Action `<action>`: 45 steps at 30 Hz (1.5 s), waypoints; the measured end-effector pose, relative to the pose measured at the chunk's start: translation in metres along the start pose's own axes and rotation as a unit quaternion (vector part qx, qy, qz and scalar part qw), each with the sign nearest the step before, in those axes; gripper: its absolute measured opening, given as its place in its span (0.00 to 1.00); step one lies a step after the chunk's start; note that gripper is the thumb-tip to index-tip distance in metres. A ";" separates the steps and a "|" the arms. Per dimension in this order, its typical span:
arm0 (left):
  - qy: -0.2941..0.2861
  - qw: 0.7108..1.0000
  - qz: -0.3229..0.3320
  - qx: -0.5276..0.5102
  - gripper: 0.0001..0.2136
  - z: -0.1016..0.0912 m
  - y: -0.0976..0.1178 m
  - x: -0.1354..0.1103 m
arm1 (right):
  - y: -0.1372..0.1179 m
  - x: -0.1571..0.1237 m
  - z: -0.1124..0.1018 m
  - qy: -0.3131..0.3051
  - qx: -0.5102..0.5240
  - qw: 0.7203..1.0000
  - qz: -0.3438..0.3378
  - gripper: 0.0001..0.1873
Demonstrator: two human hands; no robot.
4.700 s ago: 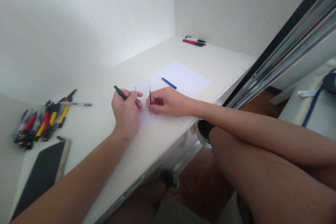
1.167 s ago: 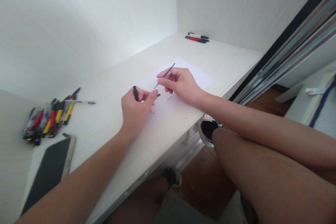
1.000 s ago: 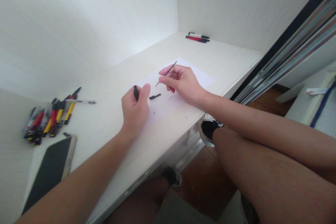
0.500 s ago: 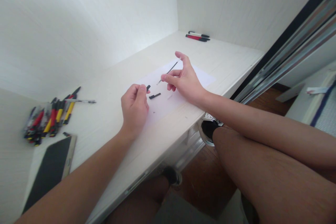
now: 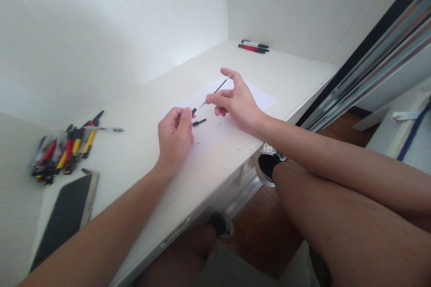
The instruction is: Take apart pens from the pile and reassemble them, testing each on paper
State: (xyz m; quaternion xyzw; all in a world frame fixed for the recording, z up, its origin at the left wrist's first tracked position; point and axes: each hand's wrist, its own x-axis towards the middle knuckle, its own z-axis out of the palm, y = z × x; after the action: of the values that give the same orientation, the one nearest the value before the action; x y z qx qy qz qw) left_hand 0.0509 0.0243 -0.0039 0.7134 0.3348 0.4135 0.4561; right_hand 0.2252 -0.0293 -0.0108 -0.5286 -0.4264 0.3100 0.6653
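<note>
Between the thumb and fingers of my right hand (image 5: 232, 98) is a thin pen refill (image 5: 220, 86) with black ink, slanting with its tip low toward the left. A raised finger touches or nearly touches its upper end. My left hand (image 5: 177, 132) is closed on a small black pen part (image 5: 194, 111); most of it is hidden by the fingers. The refill's tip is close to that part, with a small gap. Just below lies a black pen cap (image 5: 200, 122) on a white sheet of paper (image 5: 208, 136), partly behind my left fingers.
A heap of pens (image 5: 67, 150) with red, yellow and black parts lies at the left. Near it is a dark phone (image 5: 63, 215). Two pens (image 5: 253, 48) rest by the back wall. The desk's front edge (image 5: 215, 184) runs above my legs.
My left hand has shifted slightly right with the black pen part, which is now closer to the refill's tip. The refill has dipped a little to the left.
</note>
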 end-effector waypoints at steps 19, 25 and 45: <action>-0.013 0.999 0.027 0.033 0.12 0.001 0.001 -0.001 | -0.004 -0.003 0.001 -0.017 -0.014 1.000 -0.019 0.44; -0.065 0.997 0.021 0.033 0.10 0.001 0.001 0.000 | -0.008 -0.008 0.003 -0.080 -0.034 0.996 -0.024 0.32; -0.081 0.996 0.047 0.009 0.10 0.002 0.002 -0.002 | -0.009 -0.008 0.003 -0.101 -0.020 0.994 -0.025 0.35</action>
State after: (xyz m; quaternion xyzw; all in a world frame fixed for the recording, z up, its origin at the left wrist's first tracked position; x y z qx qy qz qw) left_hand 0.0523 0.0211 -0.0035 0.7636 0.2658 0.3724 0.4556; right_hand 0.2184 -0.0370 -0.0034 -0.4969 -0.5109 0.3367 0.6153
